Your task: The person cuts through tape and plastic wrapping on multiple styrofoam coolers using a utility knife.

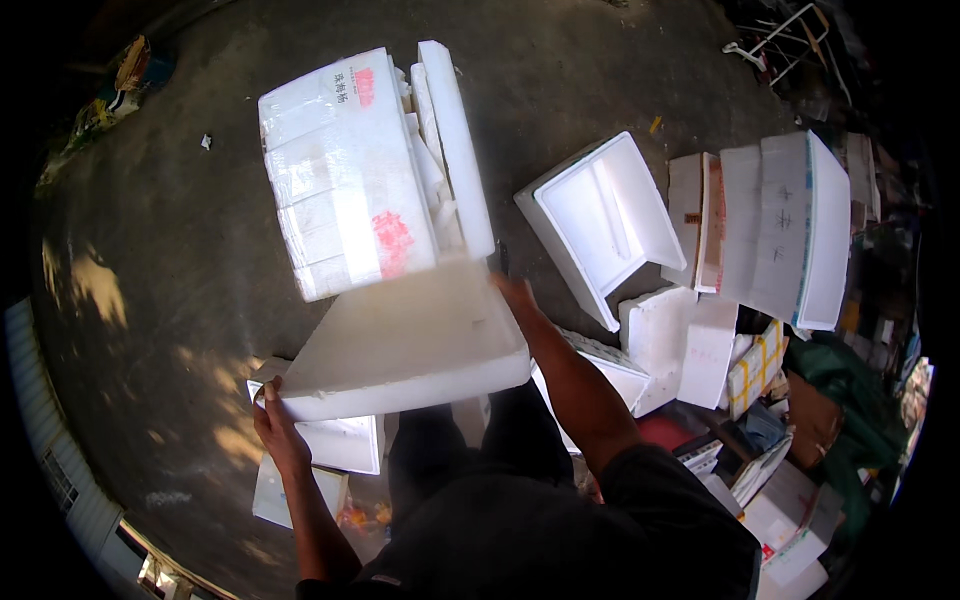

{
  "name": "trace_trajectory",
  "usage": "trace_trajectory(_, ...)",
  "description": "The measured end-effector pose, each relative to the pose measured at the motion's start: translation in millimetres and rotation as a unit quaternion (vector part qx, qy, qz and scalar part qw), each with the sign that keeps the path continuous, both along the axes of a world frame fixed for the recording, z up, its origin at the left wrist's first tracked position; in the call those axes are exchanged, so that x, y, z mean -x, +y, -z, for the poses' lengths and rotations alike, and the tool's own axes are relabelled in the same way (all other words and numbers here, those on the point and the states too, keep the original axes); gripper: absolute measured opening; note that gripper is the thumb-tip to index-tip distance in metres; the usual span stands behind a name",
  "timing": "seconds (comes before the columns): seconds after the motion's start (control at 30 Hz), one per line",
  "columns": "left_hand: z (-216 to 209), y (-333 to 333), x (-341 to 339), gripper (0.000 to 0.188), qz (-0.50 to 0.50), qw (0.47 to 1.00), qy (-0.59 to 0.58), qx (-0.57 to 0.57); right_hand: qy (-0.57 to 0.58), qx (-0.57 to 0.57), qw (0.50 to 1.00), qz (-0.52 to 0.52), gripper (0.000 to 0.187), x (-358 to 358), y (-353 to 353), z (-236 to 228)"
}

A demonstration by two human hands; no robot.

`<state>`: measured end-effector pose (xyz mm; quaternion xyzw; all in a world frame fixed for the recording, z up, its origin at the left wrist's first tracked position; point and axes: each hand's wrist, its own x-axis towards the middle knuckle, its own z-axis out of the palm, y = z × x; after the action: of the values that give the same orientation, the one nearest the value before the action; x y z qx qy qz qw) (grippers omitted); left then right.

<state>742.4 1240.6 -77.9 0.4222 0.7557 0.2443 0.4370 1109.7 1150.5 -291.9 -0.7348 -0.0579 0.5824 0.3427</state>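
Left hand: my left hand (278, 428) grasps the near left corner of the slab, left of centre.
Right hand: my right hand (514, 296) is at the slab's far right edge, mid-frame; blurred, so I cannot tell whether it grips.
Slab: white slab (410, 345), tilted, in the middle of the frame.
Bundle: taped white bundle (345, 180) on the ground (190, 230), upper centre.
Open box: white box (605, 215), right of centre.
Stack: white stack (775, 225), far right.

Dark grey ground (160, 320), taped white foam stack (325, 150), open white foam box (605, 225), small white scrap (206, 142)
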Motion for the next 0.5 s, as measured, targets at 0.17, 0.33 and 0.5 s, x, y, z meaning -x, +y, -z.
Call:
trace_trajectory(0.17,13,-2,-36,0.051,0.094,0.995,0.037,0.005,-0.246,-0.004,0.938,-0.246,0.025,-34,-3,56)
trace_trajectory(0.33,37,15,-26,0.045,0.004,1.0,-0.03,0.008,-0.158,-0.011,0.978,-0.136,0.024,-16,9,64)
trace_trajectory(0.5,79,19,-27,0.036,0.021,0.997,-0.005,-0.069,-0.228,-0.013,0.938,-0.261,0.029,-24,-10,146)
